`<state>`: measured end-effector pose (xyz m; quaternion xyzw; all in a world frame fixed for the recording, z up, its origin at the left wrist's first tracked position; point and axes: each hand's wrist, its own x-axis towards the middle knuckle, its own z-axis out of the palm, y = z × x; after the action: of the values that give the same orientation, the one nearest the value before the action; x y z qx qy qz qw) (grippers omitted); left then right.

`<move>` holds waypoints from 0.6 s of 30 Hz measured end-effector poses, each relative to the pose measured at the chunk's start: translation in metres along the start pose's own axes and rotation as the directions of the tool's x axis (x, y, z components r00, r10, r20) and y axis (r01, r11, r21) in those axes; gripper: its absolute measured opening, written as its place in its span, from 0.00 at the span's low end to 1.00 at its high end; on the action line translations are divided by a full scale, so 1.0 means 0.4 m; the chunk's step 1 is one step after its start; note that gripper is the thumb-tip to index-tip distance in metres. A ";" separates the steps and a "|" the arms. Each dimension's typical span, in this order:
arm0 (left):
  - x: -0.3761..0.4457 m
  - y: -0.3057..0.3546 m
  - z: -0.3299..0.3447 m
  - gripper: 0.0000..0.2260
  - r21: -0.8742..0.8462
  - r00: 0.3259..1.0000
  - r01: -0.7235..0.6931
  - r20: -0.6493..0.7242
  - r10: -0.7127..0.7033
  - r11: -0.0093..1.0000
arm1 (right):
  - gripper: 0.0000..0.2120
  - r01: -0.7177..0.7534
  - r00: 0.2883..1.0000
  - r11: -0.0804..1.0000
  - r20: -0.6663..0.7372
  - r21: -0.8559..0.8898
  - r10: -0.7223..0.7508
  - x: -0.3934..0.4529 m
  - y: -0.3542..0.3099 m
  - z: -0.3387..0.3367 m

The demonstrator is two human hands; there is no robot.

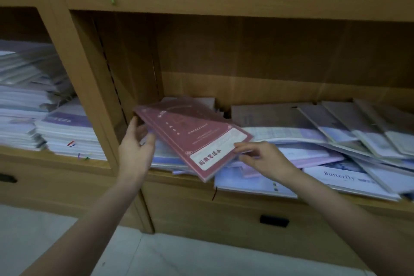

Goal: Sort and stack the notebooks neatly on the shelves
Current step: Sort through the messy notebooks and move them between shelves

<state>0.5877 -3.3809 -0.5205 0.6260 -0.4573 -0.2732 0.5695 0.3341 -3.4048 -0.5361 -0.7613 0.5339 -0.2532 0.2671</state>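
Pale floor; wooden drawers — dark handle on one.

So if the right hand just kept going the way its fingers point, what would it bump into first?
The right hand points left, and its fingertips are already at the near corner of the red notebook, so that comes first. Beyond it sits the left hand at the far edge, though depth is hard to judge.
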 end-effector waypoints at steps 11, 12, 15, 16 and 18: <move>-0.064 0.023 0.174 0.37 0.744 0.775 -0.497 0.612 -0.158 0.446 | 0.24 0.088 0.994 0.916 -0.030 -0.392 -0.109 -0.012 0.079 -0.008; -0.054 0.031 0.170 0.35 0.730 0.760 -0.515 0.631 -0.156 0.449 | 0.22 0.075 0.988 0.920 -0.094 -0.384 -0.120 -0.015 0.085 -0.012; 0.001 0.033 0.117 0.34 0.638 0.635 -0.567 0.741 -0.216 0.521 | 0.16 -0.153 0.925 0.938 -0.380 -0.310 0.025 -0.040 0.111 -0.041; 0.024 0.025 0.091 0.33 0.607 0.601 -0.586 0.770 -0.215 0.537 | 0.15 -0.230 0.909 0.931 -0.403 -0.284 0.102 -0.049 0.123 -0.048; 0.056 0.005 0.040 0.28 0.613 0.631 -0.623 0.761 -0.152 0.485 | 0.18 -0.339 0.916 0.901 -0.314 -0.271 0.250 -0.061 0.136 -0.048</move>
<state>0.5831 -3.4080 -0.5178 0.5725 -0.8060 -0.1503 -0.0093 0.2771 -3.3998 -0.5614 -0.6620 0.7091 -0.2214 0.0997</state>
